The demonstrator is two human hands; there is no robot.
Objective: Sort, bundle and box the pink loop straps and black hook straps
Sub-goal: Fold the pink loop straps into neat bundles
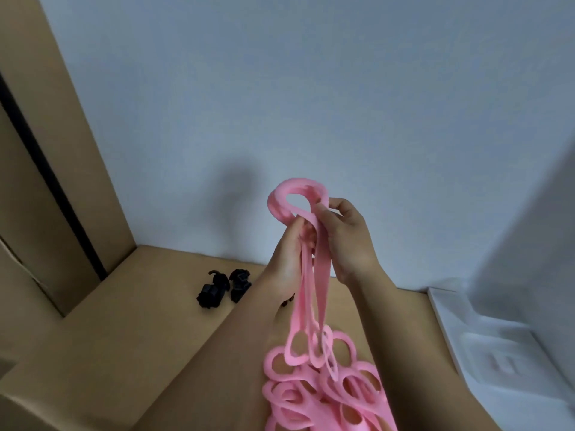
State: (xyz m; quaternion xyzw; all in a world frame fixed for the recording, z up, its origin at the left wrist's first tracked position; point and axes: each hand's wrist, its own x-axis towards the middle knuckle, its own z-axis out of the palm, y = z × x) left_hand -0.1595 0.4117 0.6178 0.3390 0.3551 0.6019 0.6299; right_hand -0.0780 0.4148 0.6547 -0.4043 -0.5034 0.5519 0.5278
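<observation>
Both hands are raised at the middle of the frame, working a bunch of pink straps (277, 208). The left hand (287, 253) comes up from the lower left. Its fingers (297, 225) are curled tight round the gathered bands just below the top loop. The right hand (347, 241) comes in from the lower right, with its fingers (326, 213) bent and pinching the right side of that loop where it folds over. The two hands sit close together, with the bands running between them.

The held straps are doubled over into a fat ring at the top. From the grip, long flat bands hang straight down, and their oval end loops dangle above the pink pile (314, 415) at the bottom centre of the frame. Whether the lowest loops touch the pile or just overlap it I cannot tell. The pile is a loose tangle of the same oval-ended straps and runs off the bottom edge.

The black straps (213, 293) lie on the bench (124, 353), left of centre and just left of the left wrist, in two small dark clumps side by side near the back edge. A further dark bit shows under that wrist, mostly hidden. The black lot is well apart from the pink pile.

The bench top is brown like cardboard. A tall cardboard box (37, 135) stands at the upper left, with a dark gap running down it. A pale wall (311, 88) fills the top of the frame. A white moulded tray (485, 346) lies along the right edge.
</observation>
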